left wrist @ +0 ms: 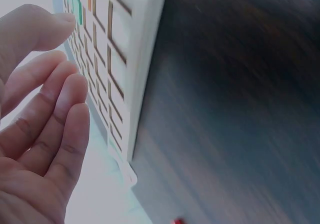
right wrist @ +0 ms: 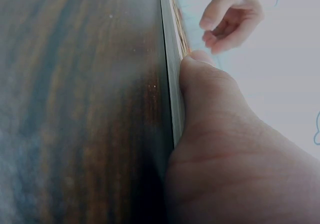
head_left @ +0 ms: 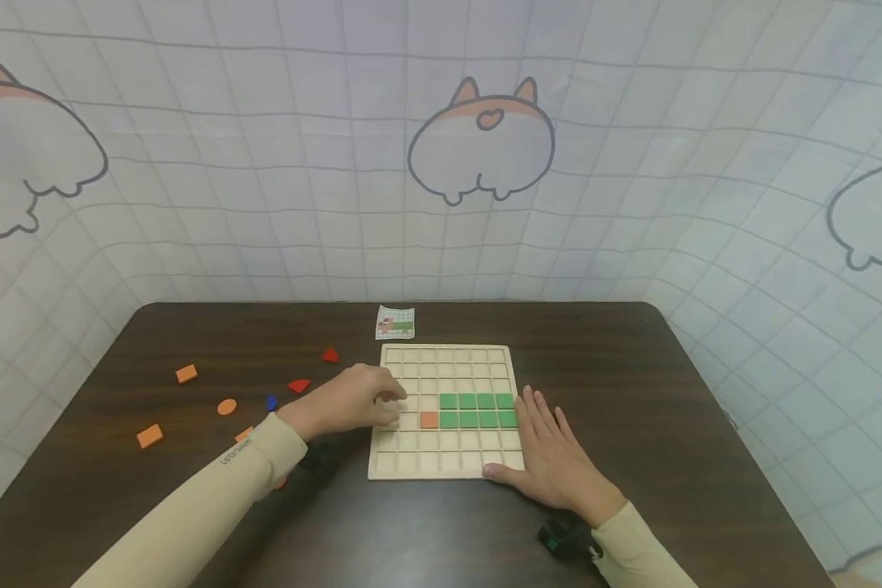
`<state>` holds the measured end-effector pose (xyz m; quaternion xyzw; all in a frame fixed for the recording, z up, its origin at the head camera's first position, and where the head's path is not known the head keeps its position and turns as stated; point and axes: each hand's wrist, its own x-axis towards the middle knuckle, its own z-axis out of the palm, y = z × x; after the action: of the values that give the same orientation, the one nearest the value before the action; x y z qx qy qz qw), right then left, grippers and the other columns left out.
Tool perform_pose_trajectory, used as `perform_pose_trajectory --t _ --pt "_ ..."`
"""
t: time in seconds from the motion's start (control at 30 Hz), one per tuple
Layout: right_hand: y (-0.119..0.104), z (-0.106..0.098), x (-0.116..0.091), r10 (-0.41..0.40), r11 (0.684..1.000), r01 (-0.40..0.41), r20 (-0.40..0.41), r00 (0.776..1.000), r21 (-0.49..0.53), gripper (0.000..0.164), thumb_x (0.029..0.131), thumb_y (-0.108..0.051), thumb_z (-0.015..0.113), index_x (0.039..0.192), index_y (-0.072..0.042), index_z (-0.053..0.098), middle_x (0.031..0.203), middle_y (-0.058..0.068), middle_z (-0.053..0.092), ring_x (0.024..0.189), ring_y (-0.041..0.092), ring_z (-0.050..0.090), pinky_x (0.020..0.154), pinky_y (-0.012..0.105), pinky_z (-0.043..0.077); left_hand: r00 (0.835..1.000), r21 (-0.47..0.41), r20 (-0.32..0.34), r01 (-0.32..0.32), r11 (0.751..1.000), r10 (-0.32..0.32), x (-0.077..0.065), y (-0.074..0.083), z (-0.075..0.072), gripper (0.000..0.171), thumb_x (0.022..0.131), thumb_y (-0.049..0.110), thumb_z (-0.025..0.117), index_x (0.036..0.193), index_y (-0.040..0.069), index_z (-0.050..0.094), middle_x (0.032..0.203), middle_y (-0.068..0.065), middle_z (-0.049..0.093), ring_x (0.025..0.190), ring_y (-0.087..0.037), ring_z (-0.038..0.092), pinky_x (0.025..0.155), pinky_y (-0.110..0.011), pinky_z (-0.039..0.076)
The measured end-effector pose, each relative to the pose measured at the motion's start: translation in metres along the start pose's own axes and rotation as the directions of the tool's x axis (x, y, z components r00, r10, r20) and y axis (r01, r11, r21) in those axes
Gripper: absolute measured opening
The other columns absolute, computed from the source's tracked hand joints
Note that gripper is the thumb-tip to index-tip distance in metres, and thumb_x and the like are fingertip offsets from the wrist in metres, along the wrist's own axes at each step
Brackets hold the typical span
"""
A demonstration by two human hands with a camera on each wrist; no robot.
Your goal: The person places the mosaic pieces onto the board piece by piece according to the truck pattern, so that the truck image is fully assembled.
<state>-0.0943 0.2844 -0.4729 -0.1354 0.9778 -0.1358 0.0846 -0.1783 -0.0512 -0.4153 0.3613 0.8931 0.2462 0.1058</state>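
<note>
A pale wooden grid board (head_left: 426,464) lies on the dark table, with two rows of green square tiles (head_left: 478,410) set in its cells. One orange square tile (head_left: 429,420) sits just left of the lower green row. Over the board's left columns hovers my left hand (head_left: 356,400), its fingers loosely bent. The left wrist view shows a gap between thumb and fingertips (left wrist: 77,89), with nothing held there. My right hand (head_left: 551,457) rests along the board's right edge, fingers straight and thumb (right wrist: 200,79) at the front edge.
Orange pieces (head_left: 149,436), red pieces (head_left: 299,385) and a blue piece (head_left: 272,403) lie scattered on the table's left side. The left forearm partly covers some orange ones. A small printed pattern card (head_left: 395,323) lies behind the board. Patterned white cloth (head_left: 301,204) hangs around the table.
</note>
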Motion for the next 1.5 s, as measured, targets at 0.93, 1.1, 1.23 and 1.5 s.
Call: perform_pose_trajectory --t 0.93,1.1,1.23,1.5 --pt "0.022 -0.004 -0.005 -0.005 1.000 0.004 -0.053 0.999 -0.017 0.121 0.087 -0.084 0.051 0.165 0.000 0.014 0.174 0.022 0.009 0.163 0.041 0.012 0.127 0.067 0.018 0.992 0.049 -0.021 0.128 0.991 -0.127 -0.052 -0.031 -0.029 0.032 0.092 0.017 0.077 0.123 0.008 0.075 0.119 -0.005 0.074 0.103 -0.020 0.072 0.083 -0.032 0.060" --pt "0.022 -0.004 -0.006 -0.012 1.000 0.011 -0.062 0.998 -0.020 0.120 0.087 -0.084 0.052 0.165 0.001 0.015 0.174 0.023 0.011 0.162 0.041 0.013 0.127 0.067 0.019 0.993 0.060 -0.014 0.117 0.991 -0.116 -0.062 -0.035 -0.027 0.032 0.090 0.017 0.079 0.121 0.009 0.075 0.118 -0.004 0.075 0.101 -0.020 0.072 0.080 -0.028 0.058" --pt "0.023 -0.005 -0.007 -0.013 1.000 0.011 -0.067 0.998 -0.025 0.120 0.088 -0.083 0.052 0.164 0.001 0.015 0.173 0.024 0.012 0.162 0.042 0.014 0.127 0.067 0.019 0.993 0.060 -0.004 0.114 0.992 -0.114 -0.070 -0.039 -0.026 0.035 0.088 0.017 0.081 0.122 0.010 0.075 0.120 -0.003 0.077 0.106 -0.022 0.073 0.084 -0.032 0.060" --pt "0.022 -0.007 -0.008 -0.012 0.999 0.009 -0.075 0.997 -0.040 0.119 0.088 -0.084 0.051 0.164 0.002 0.018 0.173 0.024 0.015 0.162 0.042 0.017 0.126 0.067 0.022 0.992 0.003 0.039 0.122 0.992 -0.122 -0.083 -0.041 -0.023 0.035 0.090 0.016 0.078 0.125 0.014 0.075 0.124 0.000 0.076 0.116 -0.024 0.071 0.091 -0.038 0.061"
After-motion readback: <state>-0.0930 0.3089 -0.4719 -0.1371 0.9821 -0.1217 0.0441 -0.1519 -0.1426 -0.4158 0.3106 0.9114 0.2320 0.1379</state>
